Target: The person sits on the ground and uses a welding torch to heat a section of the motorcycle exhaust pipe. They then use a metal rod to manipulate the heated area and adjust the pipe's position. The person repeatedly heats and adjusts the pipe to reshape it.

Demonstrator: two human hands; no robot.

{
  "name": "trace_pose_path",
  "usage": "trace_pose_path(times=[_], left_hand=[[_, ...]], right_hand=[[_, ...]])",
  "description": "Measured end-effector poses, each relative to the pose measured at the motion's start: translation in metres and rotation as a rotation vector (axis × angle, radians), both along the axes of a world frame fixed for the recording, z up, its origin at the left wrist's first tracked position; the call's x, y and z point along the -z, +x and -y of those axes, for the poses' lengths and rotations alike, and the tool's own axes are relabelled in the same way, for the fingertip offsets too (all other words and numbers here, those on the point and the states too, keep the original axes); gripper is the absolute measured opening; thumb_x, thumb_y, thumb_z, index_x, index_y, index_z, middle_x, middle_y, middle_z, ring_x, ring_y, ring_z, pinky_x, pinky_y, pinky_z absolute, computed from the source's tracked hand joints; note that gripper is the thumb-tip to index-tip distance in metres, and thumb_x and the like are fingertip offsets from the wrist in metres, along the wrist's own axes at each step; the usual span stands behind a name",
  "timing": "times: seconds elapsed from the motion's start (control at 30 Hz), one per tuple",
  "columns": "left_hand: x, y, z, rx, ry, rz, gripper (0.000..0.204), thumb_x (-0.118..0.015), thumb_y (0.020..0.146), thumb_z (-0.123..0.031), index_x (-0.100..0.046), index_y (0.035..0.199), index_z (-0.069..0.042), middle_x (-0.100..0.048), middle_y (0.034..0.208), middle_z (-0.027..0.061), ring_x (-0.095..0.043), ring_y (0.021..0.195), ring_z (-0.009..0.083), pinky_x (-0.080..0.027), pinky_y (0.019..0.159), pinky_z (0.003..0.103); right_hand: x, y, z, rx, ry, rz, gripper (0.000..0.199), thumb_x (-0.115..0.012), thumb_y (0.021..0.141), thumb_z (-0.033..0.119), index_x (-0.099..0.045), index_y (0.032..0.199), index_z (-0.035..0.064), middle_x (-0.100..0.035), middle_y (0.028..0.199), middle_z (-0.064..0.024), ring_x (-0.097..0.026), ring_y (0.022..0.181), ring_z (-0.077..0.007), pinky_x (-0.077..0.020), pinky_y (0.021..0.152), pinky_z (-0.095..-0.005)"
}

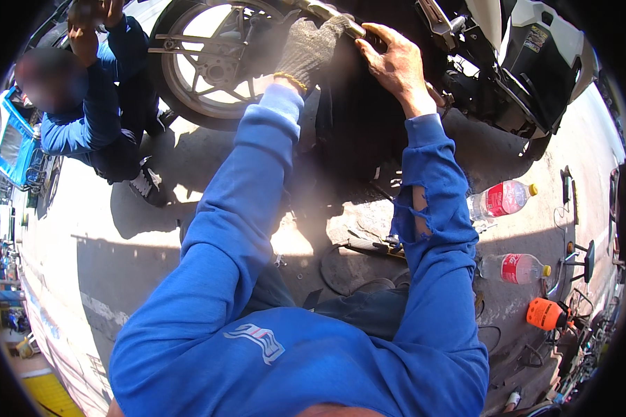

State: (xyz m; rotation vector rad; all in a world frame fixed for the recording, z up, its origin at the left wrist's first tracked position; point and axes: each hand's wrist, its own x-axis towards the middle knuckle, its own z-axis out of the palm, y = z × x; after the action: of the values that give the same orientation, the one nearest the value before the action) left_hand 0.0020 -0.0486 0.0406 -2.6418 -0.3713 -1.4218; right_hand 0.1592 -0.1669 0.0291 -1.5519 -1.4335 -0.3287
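- Two hands up on a motorcycle [466, 42], both sleeves blue, reaching from the lower edge.
- At far left, crouched beside the rear wheel [209, 62], a second person in blue [97, 104], arms raised toward the bike.
- Left hand [311, 45], in a grey knit glove, laid over the dark tyre [348, 104] near the wheel's top; fingers curled around a metal bar [334, 17], seemingly gripping it, though shadow hides the fingertips.
- Right hand [395, 62], bare, just beside the left one, fingers bent and pressed onto the same tyre edge, closed on nothing loose.
- Torn right sleeve [424, 201] below it.
- On the ground [118, 264] at right, well apart from the hands: two clear bottles with red labels [502, 200], [515, 267], then an orange tool [546, 314].
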Motion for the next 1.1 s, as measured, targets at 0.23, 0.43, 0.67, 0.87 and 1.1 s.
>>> trace_pose_path(times=[0.23,0.43,0.67,0.87,1.1], left_hand=[[-0.003,0.0,0.004,0.03,0.017,-0.051,0.053,-0.067,0.085,-0.003,-0.063,0.136,-0.017,-0.068,0.09,0.0243,-0.066,0.078,0.0414,-0.054,0.077,0.048],[-0.022,0.005,0.042,0.477,-1.118,0.391,0.018,-0.062,0.103,-0.017,-0.069,0.11,-0.002,-0.072,0.105,0.0069,-0.065,0.1,0.0156,-0.051,0.088,0.03],[-0.014,-0.001,0.026,0.128,-0.781,0.157,0.042,-0.054,0.107,-0.034,-0.067,0.124,0.002,-0.066,0.118,0.0264,-0.063,0.114,0.0359,-0.048,0.096,0.041],[-0.01,0.0,0.01,-0.227,-0.488,-0.074,0.05,-0.057,0.105,-0.041,-0.066,0.122,0.005,-0.065,0.114,0.0318,-0.064,0.11,0.0396,-0.049,0.089,0.043],[-0.007,-0.005,0.003,0.076,-0.575,0.063,0.036,-0.049,0.107,-0.023,-0.064,0.131,-0.001,-0.064,0.117,0.0281,-0.062,0.109,0.0408,-0.048,0.095,0.046]], right_hand=[[-0.001,0.006,0.0,0.01,0.014,0.083,0.04,-0.079,0.089,0.03,-0.072,0.125,0.0118,-0.075,0.114,-0.0123,-0.074,0.102,-0.0267,-0.0585,0.09,-0.0351],[0.0,0.007,0.001,0.0,0.009,0.073,0.041,-0.08,0.088,0.029,-0.072,0.124,0.0117,-0.075,0.113,-0.012,-0.074,0.103,-0.0268,-0.0587,0.091,-0.0351],[-0.003,0.0,0.006,-0.003,0.033,0.102,0.049,-0.079,0.085,0.034,-0.069,0.127,0.0117,-0.074,0.113,-0.0141,-0.073,0.102,-0.0332,-0.057,0.093,-0.042],[-0.012,-0.004,0.016,-0.004,-0.114,0.068,0.047,-0.082,0.081,0.025,-0.067,0.121,0.0057,-0.072,0.11,-0.0179,-0.071,0.101,-0.0363,-0.0561,0.089,-0.0437],[-0.006,-0.002,0.014,-0.075,0.002,-0.039,0.041,-0.081,0.083,0.024,-0.067,0.118,0.0071,-0.072,0.108,-0.0176,-0.071,0.099,-0.0364,-0.0556,0.088,-0.0439]])
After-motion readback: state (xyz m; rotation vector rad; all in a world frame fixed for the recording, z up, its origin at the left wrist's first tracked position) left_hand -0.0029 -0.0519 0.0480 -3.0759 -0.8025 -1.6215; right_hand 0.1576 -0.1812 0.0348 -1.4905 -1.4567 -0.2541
